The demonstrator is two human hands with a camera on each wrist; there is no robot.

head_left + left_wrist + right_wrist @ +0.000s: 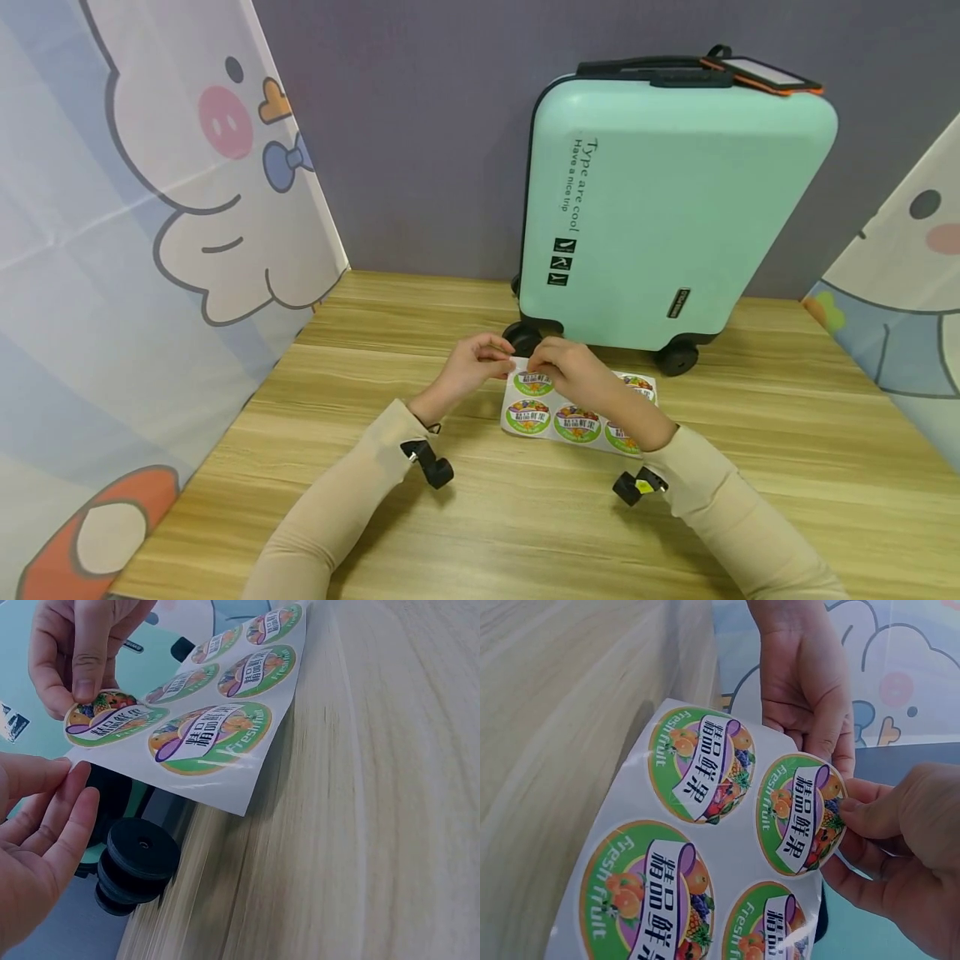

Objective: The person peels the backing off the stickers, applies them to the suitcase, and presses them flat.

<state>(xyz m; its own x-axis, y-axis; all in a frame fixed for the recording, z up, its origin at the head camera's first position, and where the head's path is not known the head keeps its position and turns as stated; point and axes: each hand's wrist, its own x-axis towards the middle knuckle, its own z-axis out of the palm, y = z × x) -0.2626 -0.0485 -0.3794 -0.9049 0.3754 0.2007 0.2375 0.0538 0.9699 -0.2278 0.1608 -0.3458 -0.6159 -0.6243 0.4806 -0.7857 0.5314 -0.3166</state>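
A white sheet of round "Fresh fruit" stickers [231, 793] is tilted up off the wooden table along its far edge. My left hand [471, 367] pinches its far left corner between thumb and fingertips. From the other side, my right hand [573, 371] pinches the outer edge of the corner sticker [799, 817]. In the right wrist view that sticker's edge stands out past the sheet, with my right thumb on its printed fruit. Several other stickers lie flat on the sheet, partly hidden under my right forearm in the head view.
A mint green suitcase [660, 208] stands on its black wheels just behind the sheet, one wheel [522, 337] close to my hands. An orange-edged tablet-like device [765, 75] lies on its top. Wooden table [525, 533] stretches in front, with cartoon-printed cloths [187, 183] at the sides.
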